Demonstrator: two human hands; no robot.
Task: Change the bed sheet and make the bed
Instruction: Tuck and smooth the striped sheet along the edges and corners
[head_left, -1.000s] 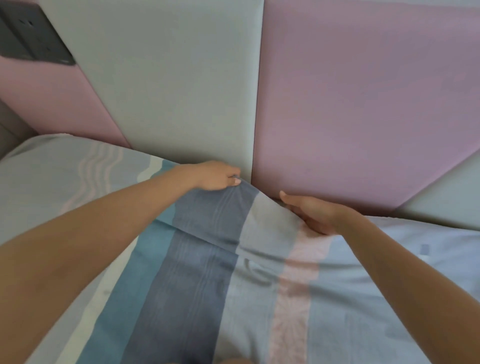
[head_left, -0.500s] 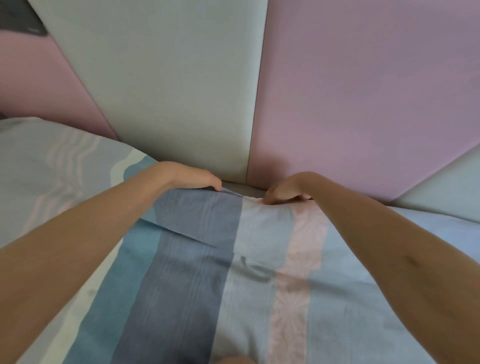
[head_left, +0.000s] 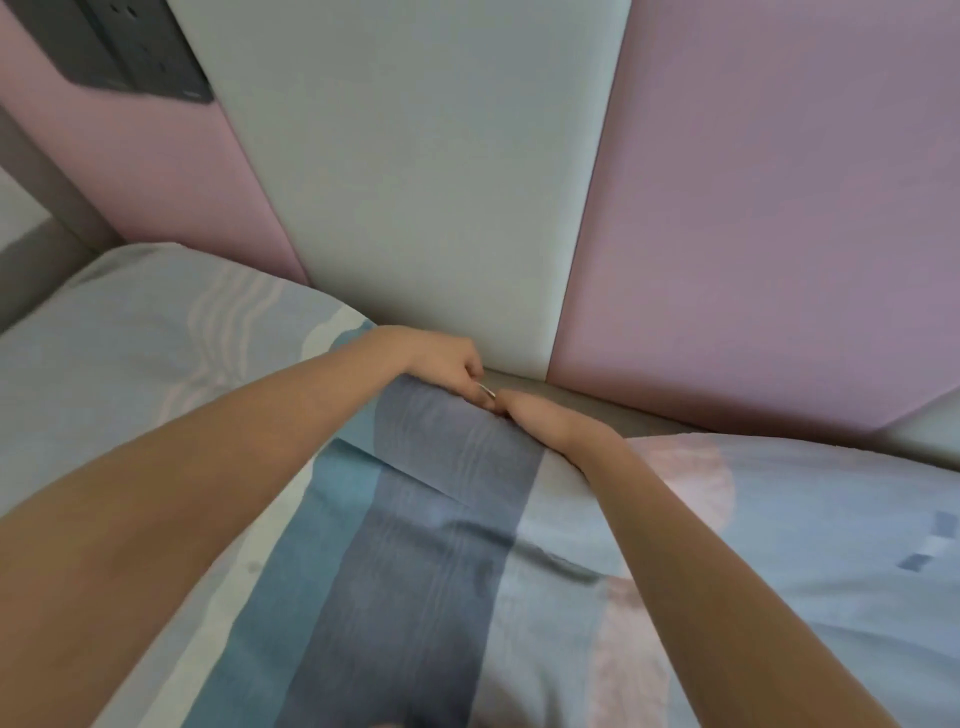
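A striped bed sheet (head_left: 426, 561) in blue, grey, white and pink covers the mattress up to the padded headboard. Its top edge is folded into a raised ridge at the headboard. My left hand (head_left: 441, 361) has its fingers curled over that edge, gripping the fabric at the gap. My right hand (head_left: 540, 418) lies on the same edge just to the right, fingertips tucked down at the gap, almost touching the left hand. Fingertips of both hands are partly hidden by the fold.
The headboard has a white panel (head_left: 415, 182) and pink panels (head_left: 769, 218) right behind the hands. A dark socket plate (head_left: 119, 47) sits on the wall at top left. The mattress corner (head_left: 104, 280) and a grey bed frame (head_left: 36, 208) are at the left.
My right hand slid left along the sheet's top edge until it meets the left hand. The view swung, showing the left corner and socket plate again.
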